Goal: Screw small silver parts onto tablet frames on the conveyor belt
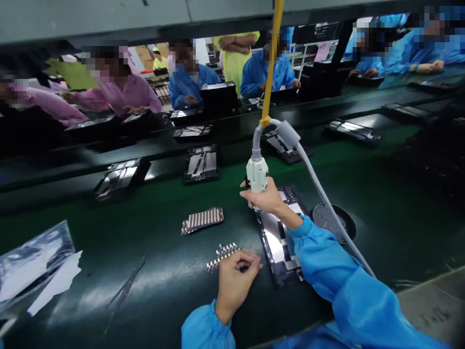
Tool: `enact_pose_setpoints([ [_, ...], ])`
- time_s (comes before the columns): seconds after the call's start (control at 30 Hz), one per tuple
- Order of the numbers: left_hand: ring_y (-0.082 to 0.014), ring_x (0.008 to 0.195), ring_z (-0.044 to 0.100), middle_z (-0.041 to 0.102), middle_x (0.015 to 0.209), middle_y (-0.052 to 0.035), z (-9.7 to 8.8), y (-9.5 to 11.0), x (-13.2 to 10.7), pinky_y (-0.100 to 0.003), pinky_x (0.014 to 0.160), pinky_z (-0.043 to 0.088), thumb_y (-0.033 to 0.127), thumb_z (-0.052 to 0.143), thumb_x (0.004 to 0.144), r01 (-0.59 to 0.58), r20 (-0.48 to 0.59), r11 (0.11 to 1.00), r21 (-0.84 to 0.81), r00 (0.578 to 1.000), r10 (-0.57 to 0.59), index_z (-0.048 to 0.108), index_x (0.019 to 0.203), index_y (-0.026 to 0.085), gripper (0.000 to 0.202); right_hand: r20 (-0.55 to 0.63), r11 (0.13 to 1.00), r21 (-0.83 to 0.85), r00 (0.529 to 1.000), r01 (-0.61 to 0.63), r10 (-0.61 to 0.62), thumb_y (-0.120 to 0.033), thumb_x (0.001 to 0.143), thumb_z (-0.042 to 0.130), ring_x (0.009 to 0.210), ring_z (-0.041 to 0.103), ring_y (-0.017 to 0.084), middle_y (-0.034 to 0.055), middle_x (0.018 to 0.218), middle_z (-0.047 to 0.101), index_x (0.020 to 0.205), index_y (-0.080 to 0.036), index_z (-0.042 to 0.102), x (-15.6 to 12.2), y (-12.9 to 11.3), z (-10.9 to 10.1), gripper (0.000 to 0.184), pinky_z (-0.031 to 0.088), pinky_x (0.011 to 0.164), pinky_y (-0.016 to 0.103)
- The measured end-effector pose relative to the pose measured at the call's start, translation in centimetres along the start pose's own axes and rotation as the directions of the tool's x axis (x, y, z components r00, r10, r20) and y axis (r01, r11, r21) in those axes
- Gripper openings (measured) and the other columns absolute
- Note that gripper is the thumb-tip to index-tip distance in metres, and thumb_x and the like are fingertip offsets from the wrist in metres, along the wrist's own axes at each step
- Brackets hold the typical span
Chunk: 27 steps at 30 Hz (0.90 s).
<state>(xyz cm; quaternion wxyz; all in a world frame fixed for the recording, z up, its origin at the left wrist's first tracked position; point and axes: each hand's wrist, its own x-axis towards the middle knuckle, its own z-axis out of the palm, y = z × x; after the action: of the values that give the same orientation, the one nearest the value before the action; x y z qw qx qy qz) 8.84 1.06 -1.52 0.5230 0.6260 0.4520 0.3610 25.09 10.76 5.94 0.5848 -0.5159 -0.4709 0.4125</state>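
My right hand (pixel 268 199) is wrapped round a white electric screwdriver (pixel 257 169), which points down over the upper left edge of an opened tablet (pixel 273 237). The screwdriver's tip is mostly hidden by the hand. Just left of the tablet, my left hand (pixel 236 278) is closed in a pinch. Whatever its fingertips hold, if anything, is too small to make out. Beyond its knuckles lie rows of tiny metallic parts (pixel 222 253). Further off sits a stack of dark pieces with pale stripes (pixel 203 219).
A yellow strap (pixel 271 72) and grey cable (pixel 319 186) hang above the bench. Right of the tablet is a round dark dish (pixel 343 223). Tweezers (pixel 125 291) and a plastic bag (pixel 39 257) lie left. Several opened tablets (pixel 201 164) line the far side, where co-workers sit.
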Motion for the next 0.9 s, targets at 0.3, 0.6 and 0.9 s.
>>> enact_pose_setpoints([
  [0.3, -0.0143, 0.055, 0.065, 0.068, 0.059, -0.002, -0.3, -0.7, 0.4, -0.027, 0.062, 0.054, 0.034, 0.06, 0.083, -0.03, -0.047, 0.997, 0.073, 0.998, 0.034, 0.073, 0.093, 0.015, 0.026, 0.028, 1.0, -0.023, 1.0, 0.005, -0.004, -0.022, 0.062, 0.068, 0.035, 0.049, 0.011, -0.0055, 0.04, 0.052, 0.076, -0.015, 0.061, -0.2, 0.8, -0.1, 0.017, 0.042, 0.04, 0.024],
  [0.6, -0.0168, 0.071, 0.071, 0.073, 0.074, -0.0051, -0.3, -0.4, 0.1, -0.029, 0.071, 0.057, 0.024, 0.055, 0.085, -0.097, -0.094, 0.993, 0.06, 0.99, 0.103, 0.071, 0.083, 0.017, 0.018, 0.019, 1.0, -0.001, 1.0, -0.017, 0.017, -0.022, 0.06, 0.069, 0.035, 0.049, 0.011, -0.0063, 0.043, 0.052, 0.074, -0.016, 0.06, -0.1, 0.9, 0.1, 0.018, 0.04, 0.037, 0.024],
  [0.9, -0.0155, 0.092, 0.07, 0.074, 0.099, -0.0051, 1.0, 1.4, -0.7, -0.027, 0.084, 0.057, 0.005, 0.044, 0.082, -0.453, 0.083, 0.843, 0.292, 0.889, 0.449, 0.072, 0.094, 0.019, 0.034, 0.015, 1.0, -0.013, 1.0, -0.021, 0.021, -0.024, 0.06, 0.069, 0.035, 0.049, 0.011, -0.006, 0.044, 0.052, 0.073, -0.016, 0.06, -0.3, 1.0, 0.0, 0.018, 0.042, 0.037, 0.024],
])
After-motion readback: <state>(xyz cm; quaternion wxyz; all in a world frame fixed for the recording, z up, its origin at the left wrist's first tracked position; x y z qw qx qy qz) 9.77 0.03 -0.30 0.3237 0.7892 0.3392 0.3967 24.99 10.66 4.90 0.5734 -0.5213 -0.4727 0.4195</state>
